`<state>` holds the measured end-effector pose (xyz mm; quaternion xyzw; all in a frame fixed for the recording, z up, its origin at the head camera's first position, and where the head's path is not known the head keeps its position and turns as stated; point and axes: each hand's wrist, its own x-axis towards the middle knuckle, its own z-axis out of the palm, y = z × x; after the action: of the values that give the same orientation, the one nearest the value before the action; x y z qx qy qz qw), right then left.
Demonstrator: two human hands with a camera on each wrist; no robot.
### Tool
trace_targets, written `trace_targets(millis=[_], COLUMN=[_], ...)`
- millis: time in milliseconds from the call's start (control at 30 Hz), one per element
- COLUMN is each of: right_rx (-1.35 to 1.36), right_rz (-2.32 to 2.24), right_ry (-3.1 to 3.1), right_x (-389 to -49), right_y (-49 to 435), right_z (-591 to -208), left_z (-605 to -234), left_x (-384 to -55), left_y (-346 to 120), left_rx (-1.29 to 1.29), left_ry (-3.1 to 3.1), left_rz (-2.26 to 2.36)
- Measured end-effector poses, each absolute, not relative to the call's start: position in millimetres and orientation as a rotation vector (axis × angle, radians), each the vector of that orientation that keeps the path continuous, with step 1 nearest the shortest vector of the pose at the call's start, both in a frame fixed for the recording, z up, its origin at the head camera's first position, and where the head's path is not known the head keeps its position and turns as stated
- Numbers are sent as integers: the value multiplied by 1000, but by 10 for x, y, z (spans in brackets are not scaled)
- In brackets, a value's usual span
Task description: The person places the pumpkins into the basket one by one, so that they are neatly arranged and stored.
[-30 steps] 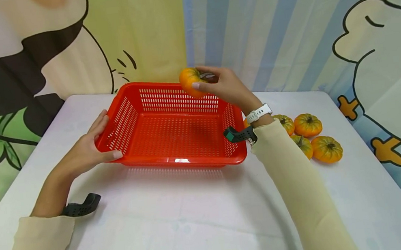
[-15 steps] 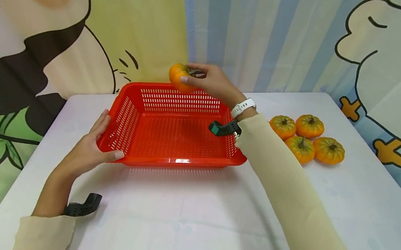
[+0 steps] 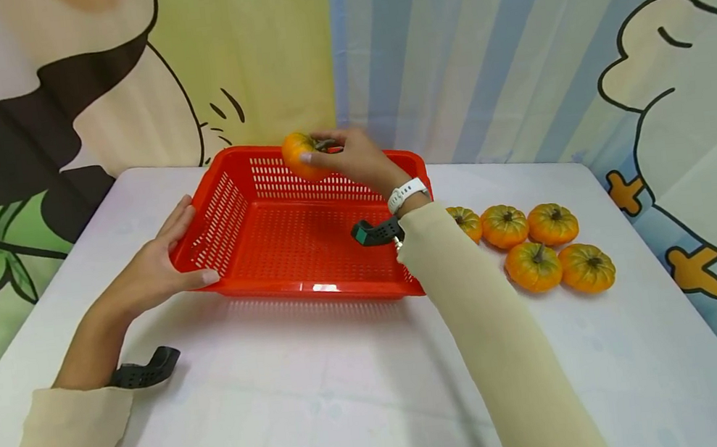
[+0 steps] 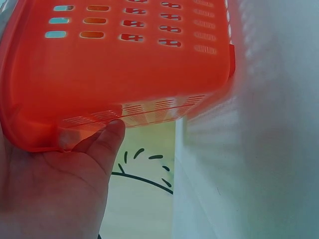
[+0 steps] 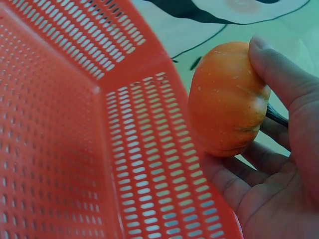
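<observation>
A red plastic basket [image 3: 314, 243] with slotted walls stands on the white table. At its left end my left hand [image 3: 147, 275] holds the rim, thumb at the front corner and fingers along the outside. In the left wrist view that hand [image 4: 65, 184] lies against the basket's outer wall [image 4: 124, 69]. My right hand [image 3: 358, 156] grips a small orange pumpkin [image 3: 301, 158] by its stem side, over the basket's back wall. The right wrist view shows the pumpkin [image 5: 227, 99] between thumb and fingers, close to the slotted wall [image 5: 154, 159].
Several small orange pumpkins [image 3: 560, 268] lie grouped on the table to the right of the basket. One of them [image 3: 463, 223] is partly hidden behind the right sleeve. A patterned cloth [image 3: 432, 48] hangs behind the table's back edge.
My right hand has carried the pumpkin leftward along the back of the basket, rising a little, then lowering. Its arm uncovers more of the grouped pumpkins. The left hand stays at the rim.
</observation>
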<state>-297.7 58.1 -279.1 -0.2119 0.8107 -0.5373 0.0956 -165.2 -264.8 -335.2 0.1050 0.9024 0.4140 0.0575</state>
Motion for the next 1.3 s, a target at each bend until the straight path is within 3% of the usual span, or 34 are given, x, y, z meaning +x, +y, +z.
trace_targets(millis=[533,1300], right_rx=[-611,-652], right_rz=[-1429,-1129], right_ry=[2332,2256], right_x=[-3014,-3048], right_y=[280,316], right_z=[-2912,-3181], left_z=[-3317,-3344], left_x=[-1670,-1648], left_y=[-2645,-2644], left_rx=[312,306], left_ry=[2735,2733], left_rz=[1255,1257])
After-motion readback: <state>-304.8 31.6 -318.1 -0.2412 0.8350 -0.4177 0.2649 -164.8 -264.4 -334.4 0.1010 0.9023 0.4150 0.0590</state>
